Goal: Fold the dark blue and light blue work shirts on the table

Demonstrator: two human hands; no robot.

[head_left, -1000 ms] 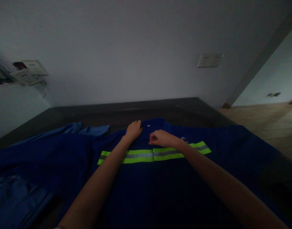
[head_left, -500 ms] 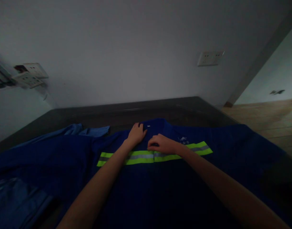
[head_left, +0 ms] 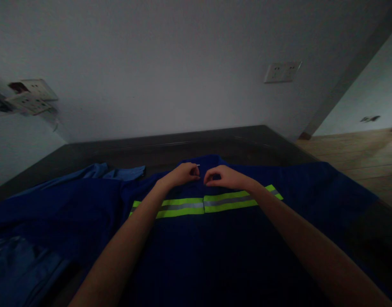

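A dark blue work jacket (head_left: 176, 247) lies spread front up, with yellow-green and grey reflective bands (head_left: 229, 201) across the chest. Just below its collar (head_left: 211, 160), my left hand (head_left: 185, 172) is closed, fingers curled and fingertips at the cloth of the front opening. Close to its right, my right hand (head_left: 224, 177) is also closed, thumb and forefinger pinched at the front edge above the band. The two hands are slightly apart. Whatever small bit of cloth lies between the fingertips is hard to see in the dim light.
The jacket lies on a dark table (head_left: 164, 151) against a grey wall (head_left: 157, 64). Lighter blue garments (head_left: 125, 172) lie at the left, partly under the sleeve. Wall sockets (head_left: 283, 71) are at the right, more sockets (head_left: 39, 90) at the left. Wooden floor (head_left: 352, 157) shows beyond the table's right edge.
My right hand has moved up from the reflective band toward the collar. My left hand, earlier laid with fingers extended by the collar, has curled and turned inward toward the right hand.
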